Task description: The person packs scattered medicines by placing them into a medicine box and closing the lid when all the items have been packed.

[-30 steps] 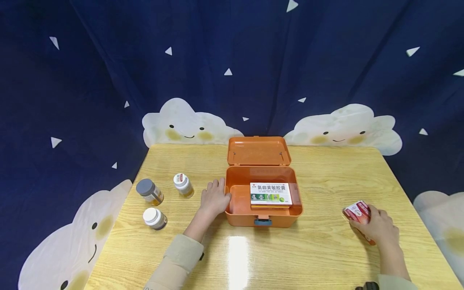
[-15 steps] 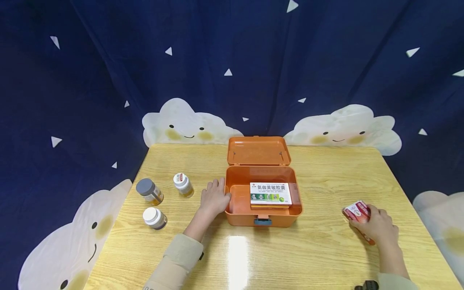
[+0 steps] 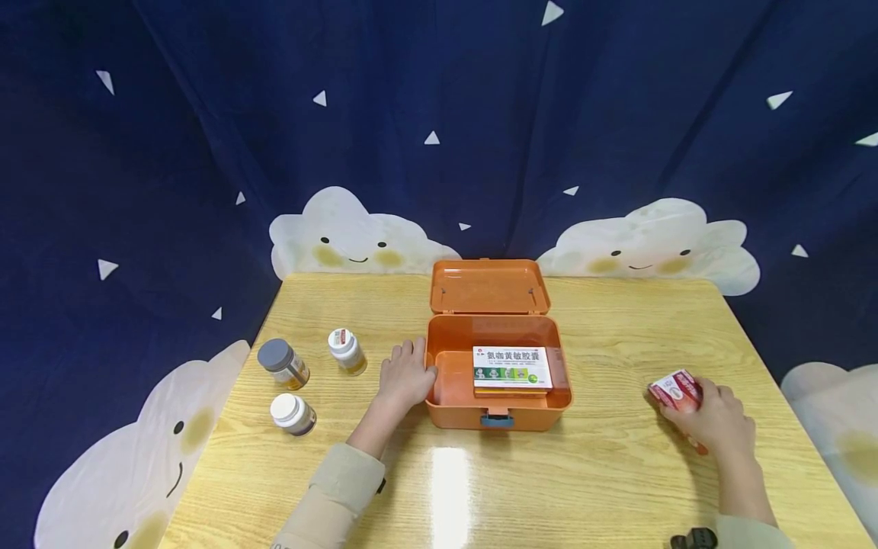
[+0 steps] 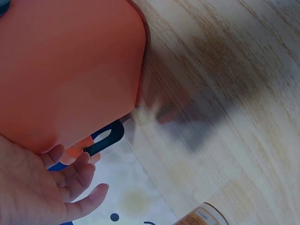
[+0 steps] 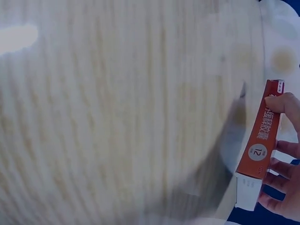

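Observation:
My right hand (image 3: 719,425) grips a red and white medicine box (image 3: 676,390), held tilted at the right of the table. In the right wrist view, the thumb (image 5: 281,102) lies on the orange-red face of the box and the other fingers are behind it. My left hand (image 3: 406,375) rests at the left wall of an orange storage box (image 3: 449,415), its thumb at the rim. The left wrist view shows its fingers (image 4: 77,180) loosely bent outside the wall, near a dark handle (image 4: 107,139). A white and green medicine box (image 3: 511,367) lies inside the storage box, on top of another.
The storage box's lid (image 3: 490,286) is raised at the back. On the left stand three pill bottles: a grey-capped bottle (image 3: 291,369), a white-capped bottle (image 3: 347,352) and a shorter white-capped bottle (image 3: 293,414). A blue curtain (image 3: 439,91) hangs behind the wooden table (image 3: 604,473).
My right hand has tilted the red and white medicine box a little and shifted it slightly upward in the head view. The left hand and storage box stay in place.

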`<state>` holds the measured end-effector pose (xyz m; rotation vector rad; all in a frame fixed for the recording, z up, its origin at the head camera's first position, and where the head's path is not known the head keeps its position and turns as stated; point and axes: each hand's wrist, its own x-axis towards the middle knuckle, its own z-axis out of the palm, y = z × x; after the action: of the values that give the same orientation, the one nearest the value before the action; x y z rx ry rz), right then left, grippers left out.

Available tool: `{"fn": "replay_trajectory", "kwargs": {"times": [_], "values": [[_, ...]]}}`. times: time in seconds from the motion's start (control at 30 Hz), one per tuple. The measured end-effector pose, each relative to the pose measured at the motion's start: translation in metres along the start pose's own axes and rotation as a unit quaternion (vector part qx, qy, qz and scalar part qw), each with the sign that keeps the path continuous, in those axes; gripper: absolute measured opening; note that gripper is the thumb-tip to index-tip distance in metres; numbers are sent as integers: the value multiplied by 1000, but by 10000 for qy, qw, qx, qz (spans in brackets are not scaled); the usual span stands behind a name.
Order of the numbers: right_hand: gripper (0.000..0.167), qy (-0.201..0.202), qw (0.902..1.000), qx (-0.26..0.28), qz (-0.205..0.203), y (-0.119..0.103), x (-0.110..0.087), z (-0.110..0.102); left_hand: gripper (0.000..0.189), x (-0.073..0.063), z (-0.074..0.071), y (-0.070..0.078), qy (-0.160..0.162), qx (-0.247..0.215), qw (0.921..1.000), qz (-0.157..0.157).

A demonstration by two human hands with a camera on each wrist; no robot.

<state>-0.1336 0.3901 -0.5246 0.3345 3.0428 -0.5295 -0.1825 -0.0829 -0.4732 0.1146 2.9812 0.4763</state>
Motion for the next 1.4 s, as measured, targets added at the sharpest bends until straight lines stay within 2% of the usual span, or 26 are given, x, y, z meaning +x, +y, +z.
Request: {"fn": "replay_trajectory", "kwargs": {"times": [0.27, 0.47, 0.67, 1.0, 1.4], "values": [[91, 274, 9993, 63, -252, -15, 3, -11, 45, 0, 1, 0, -25, 51, 10000, 5], [92, 314, 9986, 157, -406, -28, 4, -20, 44, 1, 2, -1, -36, 79, 10000, 4], [89, 513, 9960, 155, -717, -44, 8, -31, 45, 1, 2, -1, -53, 70, 10000, -26], [83, 807, 9889, 190, -1235, -79, 15, -46, 42, 1, 2, -2, 18, 99, 9999, 13], [82, 770, 9818, 317, -1709, -126, 21, -54, 40, 1, 1, -1, 62, 64, 10000, 11]]}}
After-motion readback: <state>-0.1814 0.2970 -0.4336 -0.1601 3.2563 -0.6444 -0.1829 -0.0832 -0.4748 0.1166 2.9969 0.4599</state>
